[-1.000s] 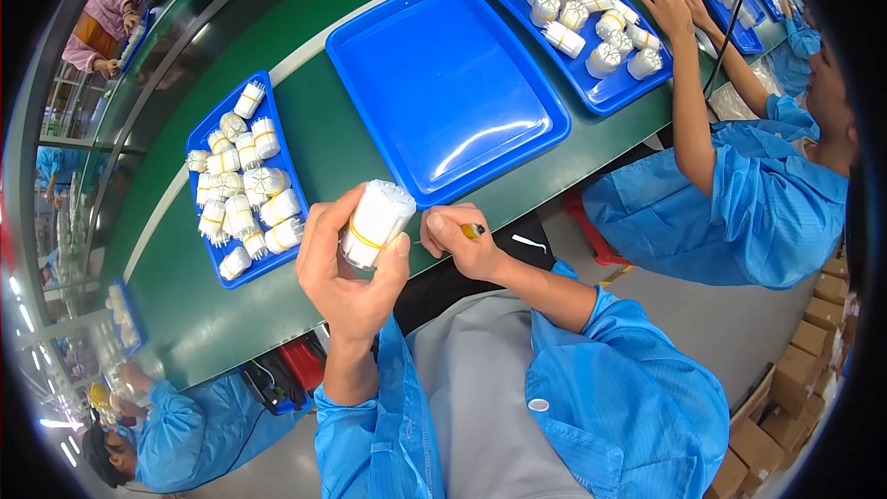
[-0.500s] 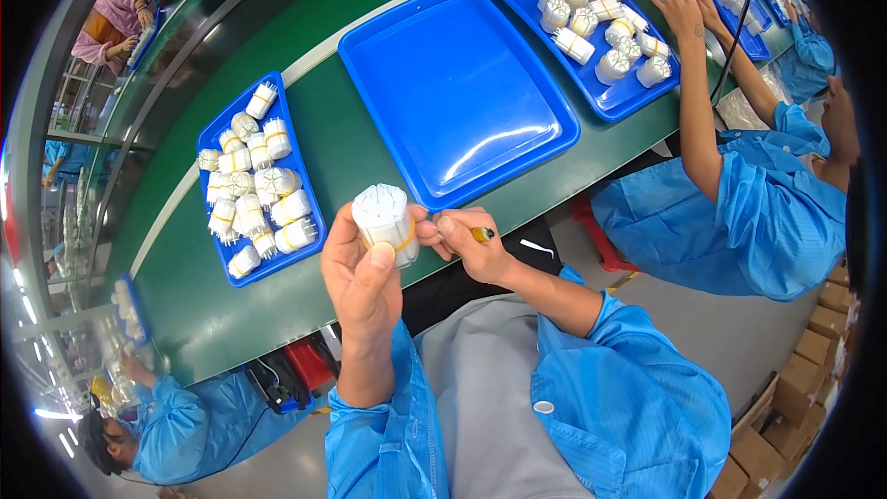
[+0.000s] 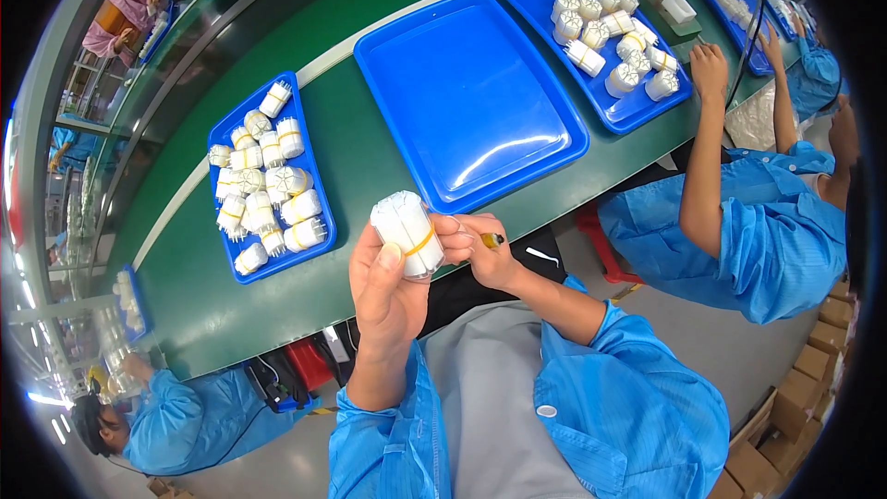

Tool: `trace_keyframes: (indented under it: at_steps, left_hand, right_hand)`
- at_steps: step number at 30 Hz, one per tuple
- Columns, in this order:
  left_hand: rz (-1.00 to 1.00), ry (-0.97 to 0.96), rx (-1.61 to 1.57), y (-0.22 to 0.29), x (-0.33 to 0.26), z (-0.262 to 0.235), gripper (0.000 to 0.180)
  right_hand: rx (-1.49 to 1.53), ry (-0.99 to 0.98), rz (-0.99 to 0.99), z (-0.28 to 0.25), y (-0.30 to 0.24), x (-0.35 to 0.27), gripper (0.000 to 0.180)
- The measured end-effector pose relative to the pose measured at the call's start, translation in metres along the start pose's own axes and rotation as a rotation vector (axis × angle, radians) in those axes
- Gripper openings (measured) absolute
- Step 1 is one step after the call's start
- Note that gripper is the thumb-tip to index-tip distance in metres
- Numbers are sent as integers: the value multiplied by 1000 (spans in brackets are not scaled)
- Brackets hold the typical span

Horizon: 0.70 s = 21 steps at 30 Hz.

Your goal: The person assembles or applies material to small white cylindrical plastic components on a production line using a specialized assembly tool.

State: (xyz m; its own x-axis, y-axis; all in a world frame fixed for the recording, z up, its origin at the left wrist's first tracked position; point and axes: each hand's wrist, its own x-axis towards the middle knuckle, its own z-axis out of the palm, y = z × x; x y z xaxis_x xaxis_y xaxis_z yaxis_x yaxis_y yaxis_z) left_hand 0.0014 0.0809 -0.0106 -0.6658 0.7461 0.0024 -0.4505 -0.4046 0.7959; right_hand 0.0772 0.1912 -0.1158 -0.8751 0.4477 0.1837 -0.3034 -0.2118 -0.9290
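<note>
Green counter [image 3: 370, 176] fills the upper frame; below it, at centre, the left hand [image 3: 388, 291] grips a white banded bundle [image 3: 407, 233], its long axis tilted up-left. The right hand [image 3: 485, 254] touches its right side, pinching a small yellow-tipped tool [image 3: 492, 240].

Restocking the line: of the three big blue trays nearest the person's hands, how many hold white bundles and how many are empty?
Blue trays with white bundles: 2
Empty blue tray: 1
Total: 3

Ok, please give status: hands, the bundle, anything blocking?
Left hand grips white bundle, yellow band around it. Right hand touches bundle's side, small yellow-tipped tool in fingers. Empty blue tray ahead; nothing blocking.
</note>
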Motion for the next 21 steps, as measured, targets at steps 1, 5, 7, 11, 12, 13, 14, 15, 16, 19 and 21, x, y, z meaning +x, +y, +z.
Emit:
trace_keyframes:
  at_steps: [1, 5, 7, 11, 12, 13, 14, 15, 16, 19, 21]
  left_hand:
    - [-1, 2, -5, 0, -1, 0, 56]
    - [-10, 4, -14, -1, -1, -1, 57]
    - [-16, -6, -24, 0, -2, -1, 58]
    - [-17, -41, -43, -1, -3, -3, 57]
    - [-15, -41, -42, -1, -4, -4, 57]
    - [-15, -69, -90, -1, -4, -5, 57]
    - [-16, -97, -138, -2, -5, -6, 56]
    - [-14, -98, -138, -2, -5, -6, 56]
    - [-16, -117, -172, -2, -5, -6, 56]
    - [-18, -163, -226, -3, -5, -7, 57]
    - [-17, -190, -244, -3, -5, -8, 57]
  right_hand:
    - [1, 0, -3, 0, 1, 0, 42]
    - [9, 9, 6, 0, 4, -1, 42]
    - [3, 8, 6, 0, 3, -1, 42]
    - [23, 6, 65, 0, 1, -2, 43]
    - [23, 5, 63, 0, 0, -2, 43]
    - [74, -10, 105, 0, 0, -2, 44]
    - [124, -25, 146, -1, -1, -2, 44]
    - [123, -27, 144, -1, -2, -2, 44]
    - [105, -34, 140, -2, -5, -1, 44]
    - [63, -41, 106, -2, -6, 0, 45]
    - [39, -41, 76, -3, -6, 0, 45]
